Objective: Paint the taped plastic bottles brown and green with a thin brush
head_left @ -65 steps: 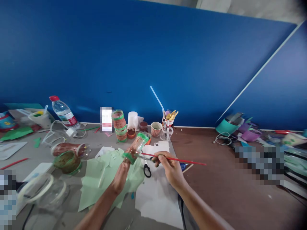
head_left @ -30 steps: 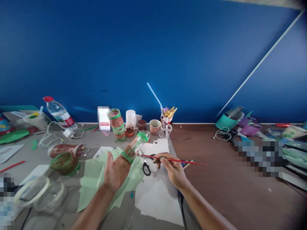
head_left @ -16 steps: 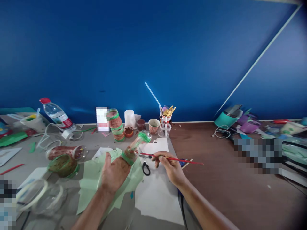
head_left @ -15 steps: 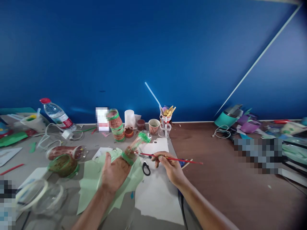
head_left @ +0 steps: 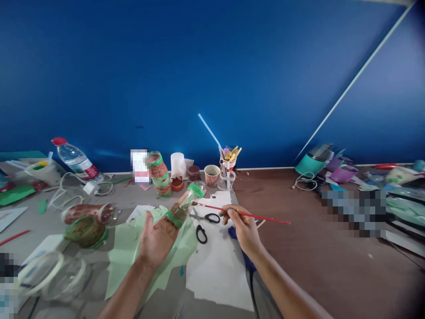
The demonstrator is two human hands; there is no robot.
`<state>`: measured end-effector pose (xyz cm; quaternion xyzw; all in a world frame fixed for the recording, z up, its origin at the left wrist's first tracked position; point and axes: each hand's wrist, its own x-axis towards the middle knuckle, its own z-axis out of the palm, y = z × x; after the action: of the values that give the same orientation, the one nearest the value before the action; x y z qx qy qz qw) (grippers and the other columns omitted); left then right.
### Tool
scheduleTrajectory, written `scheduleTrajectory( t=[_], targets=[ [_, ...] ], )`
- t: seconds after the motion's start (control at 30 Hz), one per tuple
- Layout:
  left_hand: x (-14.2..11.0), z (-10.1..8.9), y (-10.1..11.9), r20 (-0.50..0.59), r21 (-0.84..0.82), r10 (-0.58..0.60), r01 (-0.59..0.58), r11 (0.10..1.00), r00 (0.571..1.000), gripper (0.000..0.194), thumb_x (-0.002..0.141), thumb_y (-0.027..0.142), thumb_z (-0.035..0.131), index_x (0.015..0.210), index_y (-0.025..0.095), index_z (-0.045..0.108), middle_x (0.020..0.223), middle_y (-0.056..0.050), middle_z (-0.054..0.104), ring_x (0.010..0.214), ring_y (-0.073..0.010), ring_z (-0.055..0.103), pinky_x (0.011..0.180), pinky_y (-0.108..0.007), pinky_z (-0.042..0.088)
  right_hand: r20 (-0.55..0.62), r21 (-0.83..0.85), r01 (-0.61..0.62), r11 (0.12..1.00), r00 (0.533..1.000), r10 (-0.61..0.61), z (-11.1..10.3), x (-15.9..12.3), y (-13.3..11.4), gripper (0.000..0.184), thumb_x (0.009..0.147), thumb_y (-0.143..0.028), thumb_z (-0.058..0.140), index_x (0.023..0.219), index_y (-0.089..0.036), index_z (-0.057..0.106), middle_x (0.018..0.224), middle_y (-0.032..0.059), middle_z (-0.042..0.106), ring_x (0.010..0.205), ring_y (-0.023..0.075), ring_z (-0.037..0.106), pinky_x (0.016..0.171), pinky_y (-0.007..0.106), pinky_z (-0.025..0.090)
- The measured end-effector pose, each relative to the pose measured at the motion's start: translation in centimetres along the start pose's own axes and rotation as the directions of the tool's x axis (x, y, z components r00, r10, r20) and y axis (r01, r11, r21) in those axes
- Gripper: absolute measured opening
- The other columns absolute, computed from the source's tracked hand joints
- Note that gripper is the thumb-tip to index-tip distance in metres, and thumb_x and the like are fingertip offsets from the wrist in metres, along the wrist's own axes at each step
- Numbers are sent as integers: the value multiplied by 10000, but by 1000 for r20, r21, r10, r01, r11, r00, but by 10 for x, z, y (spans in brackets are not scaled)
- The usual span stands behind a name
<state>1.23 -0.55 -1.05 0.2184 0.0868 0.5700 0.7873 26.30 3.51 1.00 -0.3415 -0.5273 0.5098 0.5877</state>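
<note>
My left hand [head_left: 158,241] is closed around the base of a clear plastic bottle [head_left: 184,204], tilted up to the right. Green bands ring the bottle, and brown paint covers part of its lower side. A thin red paintbrush [head_left: 245,213] is pinched in my right hand [head_left: 241,228], its dark bristles close to the bottle's right side; whether they touch it I cannot tell. Black-handled scissors [head_left: 201,234] lie just below the brush on white paper [head_left: 217,270]. Light green paper [head_left: 122,252] spreads under my left hand.
Behind stand a painted bottle [head_left: 160,175], a paper cup [head_left: 211,175], a small pot of brown paint [head_left: 177,183] and a cup of plastic cutlery [head_left: 229,155]. A water bottle [head_left: 78,161] leans at left. A teal container [head_left: 312,161] sits at right.
My right hand has drawn the paintbrush slightly up and to the right, its tip now off the painted area. More of the scissors shows. The held bottle has barely shifted.
</note>
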Motion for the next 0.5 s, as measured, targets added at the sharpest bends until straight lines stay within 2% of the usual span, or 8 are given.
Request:
scheduleTrajectory(
  t=[0.1, 0.2, 0.37, 0.5],
  targets=[
    [0, 2, -2, -12, 17, -4, 4, 1000, 1000, 796, 973, 591, 95, 1283, 70, 611, 1361, -139, 588, 1368, -207, 438, 1215, -299, 77, 68, 45, 14, 999, 998, -17, 1, -3, 2, 191, 878, -360, 609, 889, -199, 712, 792, 48, 735, 574, 140, 622, 618, 299, 511],
    [0, 3, -4, -10, 29, -14, 14, 999, 1000, 788, 972, 598, 110, 1318, 70, 583, 1384, -141, 568, 1388, -218, 408, 1218, -313, 61, 136, 21, -2, 1000, 991, 0, 4, -4, 4, 199, 888, -357, 597, 910, -198, 714, 818, 56, 737, 610, 149, 638, 628, 299, 513],
    [0, 1, -4, 57, 21, -30, 29, 999, 998, 803, 973, 596, 78, 1323, 76, 579, 1395, -130, 557, 1357, -192, 451, 1203, -264, 116, 0, -102, 47, 994, 999, -47, 2, -3, 2, 214, 880, -376, 597, 894, -195, 709, 807, 62, 734, 609, 158, 636, 613, 300, 510],
    [1, 4, -5, 50, 31, -1, -1, 1000, 999, 810, 969, 599, 60, 1341, 85, 563, 1427, -123, 520, 1387, -187, 405, 1200, -265, 132, 144, -45, -1, 999, 990, 8, 0, -4, 1, 223, 885, -377, 588, 886, -194, 715, 794, 65, 736, 625, 164, 644, 617, 305, 524]
  ],
)
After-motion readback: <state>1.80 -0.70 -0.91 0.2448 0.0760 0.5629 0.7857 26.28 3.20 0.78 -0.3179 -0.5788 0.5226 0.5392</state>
